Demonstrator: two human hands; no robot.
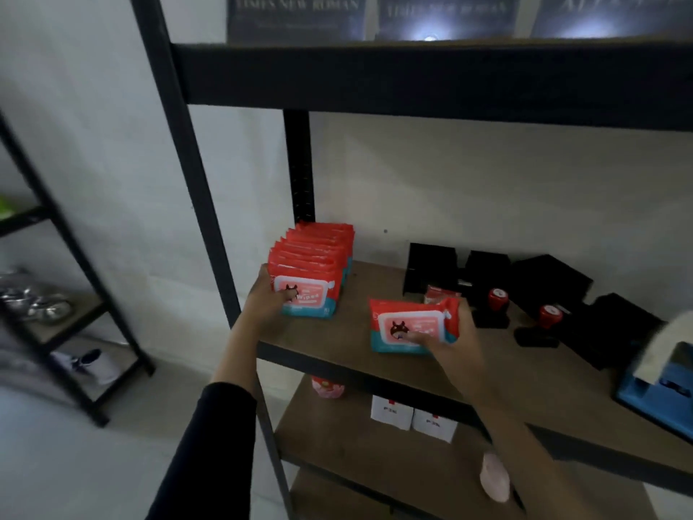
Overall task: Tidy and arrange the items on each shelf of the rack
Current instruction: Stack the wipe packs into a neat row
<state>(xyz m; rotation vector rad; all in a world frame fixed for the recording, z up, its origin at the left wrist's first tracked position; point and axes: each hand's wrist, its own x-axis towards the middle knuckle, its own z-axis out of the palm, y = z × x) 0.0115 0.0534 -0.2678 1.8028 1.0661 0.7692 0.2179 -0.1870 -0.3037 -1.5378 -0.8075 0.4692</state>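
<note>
Currently left hand [262, 302] fingers steady the wipes row [315, 272]; right hand [446, 343] pinches a wipes pack [408, 328]; black boxes [487, 279], seemingly stamps [498, 298], crowd behind.

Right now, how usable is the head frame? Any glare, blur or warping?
Head view: dim overall; glare spots on the dark posters up top; the left side rack is smeared with motion blur; wide-angle bends the rack posts; the wipes pack in the right hand stays readable.
</note>
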